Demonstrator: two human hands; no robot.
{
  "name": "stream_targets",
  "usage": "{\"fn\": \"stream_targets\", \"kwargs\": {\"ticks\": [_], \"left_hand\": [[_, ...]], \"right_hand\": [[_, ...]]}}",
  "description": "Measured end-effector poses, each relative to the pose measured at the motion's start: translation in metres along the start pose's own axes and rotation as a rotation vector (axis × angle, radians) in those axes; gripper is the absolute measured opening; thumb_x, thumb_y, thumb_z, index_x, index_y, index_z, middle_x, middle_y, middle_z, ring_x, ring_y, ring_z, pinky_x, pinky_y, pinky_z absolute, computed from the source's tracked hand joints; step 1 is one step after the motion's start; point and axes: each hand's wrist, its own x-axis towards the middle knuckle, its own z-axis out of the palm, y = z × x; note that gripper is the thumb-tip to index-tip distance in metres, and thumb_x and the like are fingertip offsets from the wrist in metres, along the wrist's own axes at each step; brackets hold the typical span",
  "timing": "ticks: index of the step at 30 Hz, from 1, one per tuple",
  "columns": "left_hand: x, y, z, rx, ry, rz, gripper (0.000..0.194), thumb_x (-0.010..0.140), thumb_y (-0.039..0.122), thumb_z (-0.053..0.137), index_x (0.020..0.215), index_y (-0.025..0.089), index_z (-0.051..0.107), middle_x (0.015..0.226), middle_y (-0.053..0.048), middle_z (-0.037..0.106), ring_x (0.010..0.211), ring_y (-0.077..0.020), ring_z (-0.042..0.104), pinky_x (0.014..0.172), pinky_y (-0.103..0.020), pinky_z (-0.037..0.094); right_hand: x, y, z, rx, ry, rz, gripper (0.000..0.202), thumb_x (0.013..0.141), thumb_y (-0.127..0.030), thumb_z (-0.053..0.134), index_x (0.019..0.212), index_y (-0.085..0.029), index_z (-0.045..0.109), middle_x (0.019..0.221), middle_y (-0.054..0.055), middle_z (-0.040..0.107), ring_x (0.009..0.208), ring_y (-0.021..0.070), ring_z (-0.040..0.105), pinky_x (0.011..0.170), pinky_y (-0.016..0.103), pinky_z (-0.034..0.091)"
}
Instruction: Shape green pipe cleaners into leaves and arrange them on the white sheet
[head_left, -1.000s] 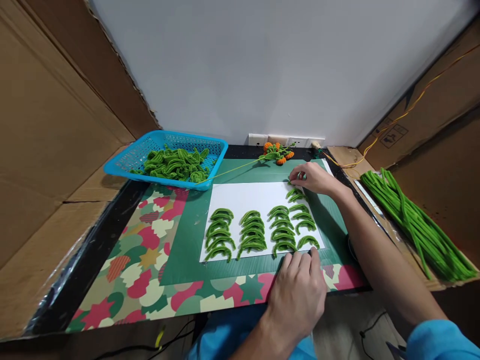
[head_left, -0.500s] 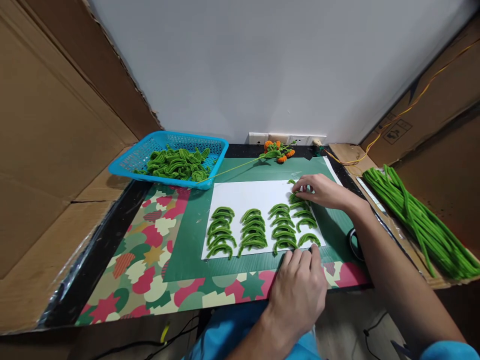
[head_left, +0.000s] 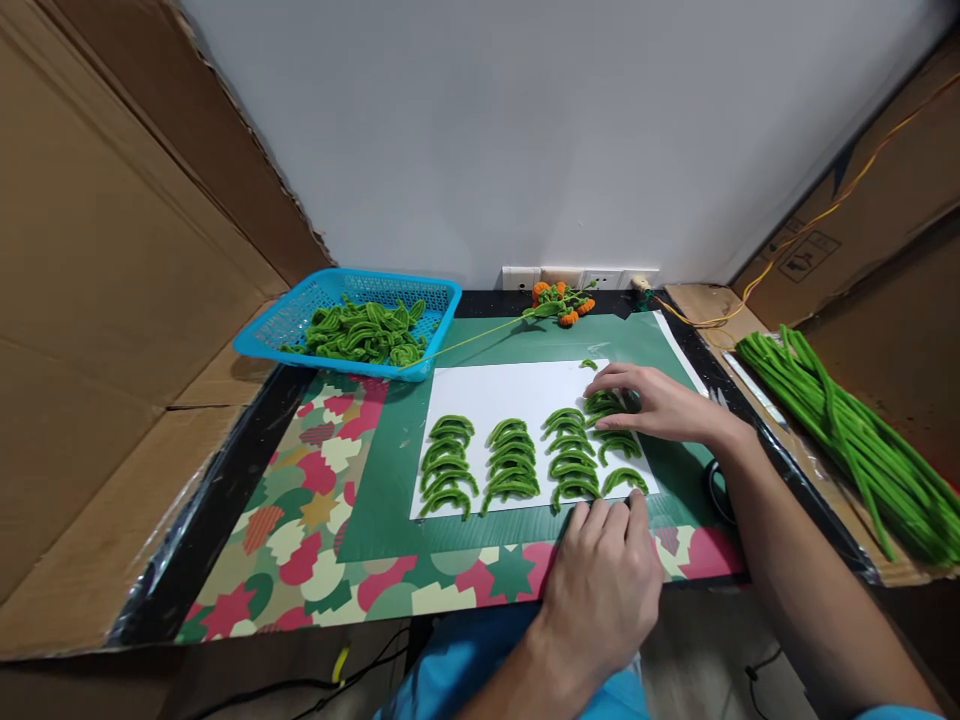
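Note:
Curved green fuzzy pieces lie in four columns on a white paper (head_left: 495, 388): a far left column (head_left: 448, 465), a second (head_left: 511, 465), a third (head_left: 570, 455) and a right column (head_left: 624, 480). My right hand (head_left: 649, 402) is over the upper part of the right column, thumb and fingers apart around the pieces there; no piece is seen lifted. A small green piece (head_left: 589, 364) lies alone above its fingertips. My left hand (head_left: 604, 570) rests at the paper's lower right edge, fingers curled down, fingertips beside the lowest right piece; nothing shows in it.
A blue basket (head_left: 247, 340) of green pieces stands back left. Orange and green flowers (head_left: 566, 305) lie near the wall sockets. Scissors (head_left: 718, 490) lie partly under my right forearm. Green stems (head_left: 855, 440) are bundled on cardboard at the right.
My right hand has moved down the right column, and its thumb and fingers have spread apart. The lone small piece above is now fully uncovered. My left hand stays in place.

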Motion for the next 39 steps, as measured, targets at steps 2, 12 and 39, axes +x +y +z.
{"fn": "stream_targets", "kwargs": {"ticks": [2, 12, 39], "left_hand": [[0.0, 0.0, -0.001, 0.003, -0.005, -0.005, 0.044, 0.103, 0.021, 0.051, 0.144, 0.009, 0.058, 0.104, -0.006, 0.07, 0.093, -0.022, 0.065, 0.087, -0.04, 0.053], [-0.001, 0.001, -0.002, -0.034, 0.014, -0.022, 0.043, 0.101, 0.018, 0.053, 0.143, 0.01, 0.057, 0.102, -0.006, 0.07, 0.092, -0.0235, 0.065, 0.089, -0.042, 0.056], [0.009, 0.006, 0.003, 0.019, 0.023, -0.117, 0.048, 0.102, 0.021, 0.052, 0.147, 0.006, 0.054, 0.105, -0.008, 0.074, 0.09, -0.0227, 0.068, 0.084, -0.041, 0.058]], "right_hand": [[-0.002, -0.001, 0.001, 0.018, -0.014, -0.004, 0.045, 0.098, -0.057, 0.072, 0.126, -0.022, 0.075, 0.128, 0.01, 0.067, 0.109, 0.0229, 0.065, 0.09, 0.031, 0.05], [-0.01, 0.001, 0.003, 0.019, -0.004, -0.005, 0.042, 0.1, -0.055, 0.069, 0.127, -0.022, 0.074, 0.126, 0.008, 0.068, 0.104, 0.0202, 0.065, 0.089, 0.03, 0.049], [-0.015, 0.002, 0.0, 0.044, -0.008, 0.002, 0.029, 0.097, -0.041, 0.074, 0.119, -0.023, 0.075, 0.116, 0.005, 0.071, 0.097, 0.0173, 0.065, 0.086, 0.029, 0.05]]}}
